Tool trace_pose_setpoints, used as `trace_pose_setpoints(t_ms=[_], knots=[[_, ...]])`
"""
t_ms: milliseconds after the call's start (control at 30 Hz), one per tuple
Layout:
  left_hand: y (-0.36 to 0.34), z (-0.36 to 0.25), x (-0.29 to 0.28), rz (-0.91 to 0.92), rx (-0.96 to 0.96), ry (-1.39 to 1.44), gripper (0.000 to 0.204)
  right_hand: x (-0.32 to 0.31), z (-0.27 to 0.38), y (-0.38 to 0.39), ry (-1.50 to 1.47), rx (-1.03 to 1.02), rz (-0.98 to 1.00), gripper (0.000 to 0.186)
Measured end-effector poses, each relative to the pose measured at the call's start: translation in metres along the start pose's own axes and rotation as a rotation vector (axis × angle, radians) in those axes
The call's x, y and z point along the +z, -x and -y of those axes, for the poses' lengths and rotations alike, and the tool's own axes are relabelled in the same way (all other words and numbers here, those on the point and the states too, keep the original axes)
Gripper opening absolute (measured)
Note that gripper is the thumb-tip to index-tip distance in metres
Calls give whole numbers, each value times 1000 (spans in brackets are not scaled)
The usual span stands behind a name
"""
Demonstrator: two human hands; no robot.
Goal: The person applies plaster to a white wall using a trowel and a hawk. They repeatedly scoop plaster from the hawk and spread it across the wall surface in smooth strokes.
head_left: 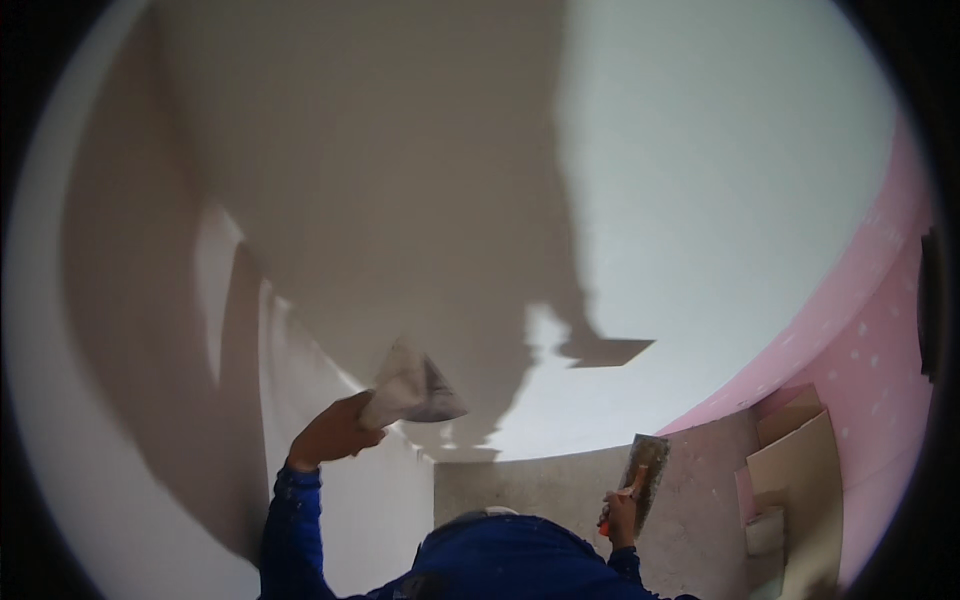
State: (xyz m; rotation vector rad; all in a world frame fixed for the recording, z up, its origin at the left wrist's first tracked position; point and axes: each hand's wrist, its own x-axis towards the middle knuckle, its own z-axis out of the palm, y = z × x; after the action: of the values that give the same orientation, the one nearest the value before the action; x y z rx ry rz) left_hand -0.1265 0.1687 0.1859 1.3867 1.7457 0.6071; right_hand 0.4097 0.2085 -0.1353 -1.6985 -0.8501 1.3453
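My left hand (335, 432) is raised and closed around a wide putty knife (432, 395). Its triangular blade is somewhat blurred and points toward the pale wall (720, 200); I cannot tell whether it touches. Lower down on the right, my right hand (621, 516) grips a plastering trowel (650, 462) by its orange handle. The trowel's flat rectangular plate looks grey and smeared, tilted upright beside my body. Blue sleeves cover both my arms.
A white side wall (350, 520) meets the main wall at a corner on the left. Grey floor (480, 485) lies below. Board pieces (805, 490) lean against a pink wall (880, 400) with pale spots at right. Large shadows fall across the pale wall.
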Motion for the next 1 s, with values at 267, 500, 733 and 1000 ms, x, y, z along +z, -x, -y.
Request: trace_pose_setpoints(t_ms=[267,500,733,1000], knots=[[-3,-140,12,130,626,-164,56,-25,57,56,211,-26,68,24],[-32,-285,-6,622,710,-530,38,-17,65,66,107,-115,132,24],[-16,-381,52,669,998,-621,35,16,41,72,272,-395,67,24],[41,-406,83,782,1207,-725,32,89,53,169,-98,-119,-52,23]])
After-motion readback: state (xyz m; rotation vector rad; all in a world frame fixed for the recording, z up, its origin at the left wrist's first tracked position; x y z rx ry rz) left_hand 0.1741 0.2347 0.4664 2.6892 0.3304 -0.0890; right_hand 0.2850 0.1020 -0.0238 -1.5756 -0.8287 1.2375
